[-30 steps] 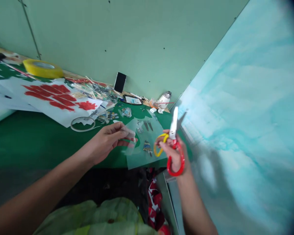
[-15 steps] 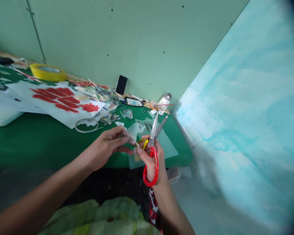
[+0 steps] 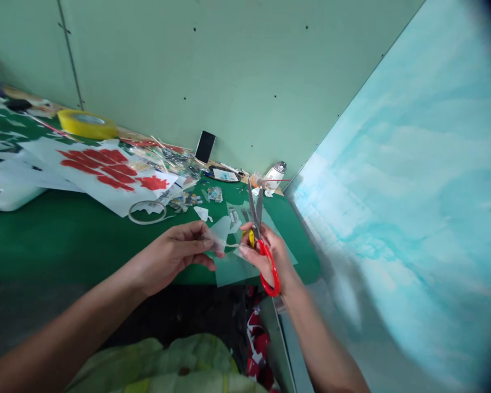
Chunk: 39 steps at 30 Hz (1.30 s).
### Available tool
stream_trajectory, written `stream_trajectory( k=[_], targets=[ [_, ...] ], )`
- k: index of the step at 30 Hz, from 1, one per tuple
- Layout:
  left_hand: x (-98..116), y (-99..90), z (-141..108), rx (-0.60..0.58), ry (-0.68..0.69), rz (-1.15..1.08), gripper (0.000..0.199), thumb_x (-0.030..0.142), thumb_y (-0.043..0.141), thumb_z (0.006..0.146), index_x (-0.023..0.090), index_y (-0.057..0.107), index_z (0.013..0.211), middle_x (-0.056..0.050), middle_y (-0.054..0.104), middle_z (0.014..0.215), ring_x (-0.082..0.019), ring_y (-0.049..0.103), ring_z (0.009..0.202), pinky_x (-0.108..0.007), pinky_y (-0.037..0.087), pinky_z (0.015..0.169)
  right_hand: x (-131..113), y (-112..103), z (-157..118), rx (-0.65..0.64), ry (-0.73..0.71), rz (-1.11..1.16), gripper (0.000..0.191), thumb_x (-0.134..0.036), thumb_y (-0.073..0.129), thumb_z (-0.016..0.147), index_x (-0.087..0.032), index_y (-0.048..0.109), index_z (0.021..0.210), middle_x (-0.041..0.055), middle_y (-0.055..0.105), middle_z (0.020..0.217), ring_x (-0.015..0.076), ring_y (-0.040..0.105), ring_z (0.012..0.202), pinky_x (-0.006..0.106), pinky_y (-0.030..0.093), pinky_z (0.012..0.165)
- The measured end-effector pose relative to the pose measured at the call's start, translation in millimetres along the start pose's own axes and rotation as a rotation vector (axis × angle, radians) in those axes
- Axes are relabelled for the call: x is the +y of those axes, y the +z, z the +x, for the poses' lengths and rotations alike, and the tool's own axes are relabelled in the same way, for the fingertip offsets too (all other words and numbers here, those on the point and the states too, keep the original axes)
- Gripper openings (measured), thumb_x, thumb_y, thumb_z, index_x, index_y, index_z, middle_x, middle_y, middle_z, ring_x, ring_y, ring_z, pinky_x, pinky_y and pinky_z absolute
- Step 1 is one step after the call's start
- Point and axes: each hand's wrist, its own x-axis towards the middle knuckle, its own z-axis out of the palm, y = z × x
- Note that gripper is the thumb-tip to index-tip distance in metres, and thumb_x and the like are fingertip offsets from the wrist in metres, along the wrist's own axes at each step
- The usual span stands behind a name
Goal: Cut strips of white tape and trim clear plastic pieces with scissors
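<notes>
My left hand (image 3: 188,248) pinches a small piece of translucent sheet (image 3: 217,234) between thumb and fingers. A thin pale strip (image 3: 232,245) stretches from that piece to the thumb and fingertips of my right hand (image 3: 272,254). Red-handled scissors (image 3: 270,267) rest in my right hand, blades pointing up and away and slightly apart. Something yellow (image 3: 251,237) shows among the right fingers; its kind is partly hidden. Beneath both hands a larger translucent sheet (image 3: 233,270) lies on the green table (image 3: 180,218).
Left of my hands lie a white ring (image 3: 147,221) and paper painted red (image 3: 118,196). Farther back are yellow tape (image 3: 88,125), a phone (image 3: 205,146) leaning on the wall, several small bags (image 3: 215,194) and a white can (image 3: 276,176). A blue-painted surface (image 3: 393,191) rises at right.
My right hand has moved right, away from the left, drawing the thin strip out between them. The scissors have turned, and their blades are closer together. The view has shifted slightly.
</notes>
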Motion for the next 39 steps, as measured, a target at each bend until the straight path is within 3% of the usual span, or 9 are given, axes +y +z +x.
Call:
stream_trajectory(
  k=[4,7,12,16,20,23,29,39],
  targets=[
    [-6.2,1.5,1.3,0.054,-0.005,-0.043,0.012,0.026,0.071,0.082,0.017,0.066,0.077,-0.006,0.067,0.084,-0.022,0.064,0.088,-0.032,0.059,0.071,25.2,6.3,1.4,0.157,0.089,0.006,0.034,-0.022,0.071,0.07,-0.022,0.059,0.102,-0.0053,0.056,0.073,0.0119,0.056,0.062,0.024,0.046,0.059],
    [-5.7,-0.6,1.8,0.116,0.002,0.015,0.013,0.026,0.07,0.083,0.016,0.064,0.076,-0.005,0.065,0.084,-0.021,0.062,0.089,-0.03,0.058,0.07,38.9,12.6,-8.2,0.242,0.139,0.067,0.036,-0.023,0.073,0.068,-0.022,0.058,0.101,-0.0036,0.061,0.073,0.0159,0.063,0.067,0.028,0.051,0.066],
    [-1.0,-2.2,6.6,0.14,0.013,0.093,0.013,0.028,0.072,0.081,0.017,0.065,0.077,-0.005,0.066,0.084,-0.021,0.062,0.089,-0.03,0.055,0.072,40.2,22.7,-43.2,0.214,0.163,0.223,0.038,-0.032,0.075,0.075,-0.021,0.058,0.107,0.003,0.07,0.083,0.0228,0.071,0.083,0.037,0.054,0.084],
    [1.0,1.4,11.7,0.185,0.084,0.163,0.014,0.03,0.074,0.079,0.017,0.068,0.078,-0.001,0.065,0.08,-0.015,0.059,0.077,-0.024,0.049,0.07,40.1,32.1,-70.2,0.212,0.198,0.093,0.04,-0.045,0.069,0.083,-0.019,0.061,0.112,0.0065,0.071,0.091,0.0223,0.07,0.087,0.034,0.053,0.084],
    [-0.3,9.5,13.1,0.245,0.162,0.131,0.015,0.031,0.076,0.077,0.019,0.067,0.076,0.003,0.06,0.075,-0.012,0.057,0.072,-0.023,0.046,0.069,50.7,45.6,-86.6,0.207,0.118,0.079,0.049,-0.06,0.065,0.082,-0.02,0.062,0.11,0.0059,0.069,0.083,0.0206,0.066,0.078,0.028,0.053,0.068],
    [-1.6,18.2,11.8,0.219,0.149,0.073,0.013,0.028,0.075,0.079,0.018,0.067,0.078,0.002,0.063,0.079,-0.014,0.059,0.079,-0.025,0.048,0.076,56.2,52.5,-90.3,0.175,0.065,0.008,0.054,-0.066,0.063,0.08,-0.021,0.063,0.111,0.0037,0.064,0.077,0.0185,0.061,0.069,0.025,0.048,0.058],
    [-4.1,31.3,7.4,0.151,0.134,-0.021,0.015,0.026,0.076,0.08,0.017,0.064,0.076,-0.001,0.066,0.081,-0.019,0.064,0.087,-0.03,0.053,0.08,46.0,50.5,-86.1,0.243,-0.043,-0.25,0.059,-0.065,0.047,0.089,-0.019,0.063,0.122,0.0035,0.058,0.075,0.0179,0.054,0.065,0.027,0.048,0.059],
    [-5.3,34.5,2.4,0.137,0.158,-0.045,0.015,0.028,0.074,0.081,0.018,0.064,0.077,-0.002,0.067,0.081,-0.02,0.067,0.085,-0.031,0.055,0.081,52.5,51.0,-92.5,0.315,-0.138,-0.419,0.05,-0.054,0.051,0.091,-0.019,0.065,0.123,0.003,0.059,0.071,0.018,0.055,0.06,0.028,0.051,0.06]
  ],
)
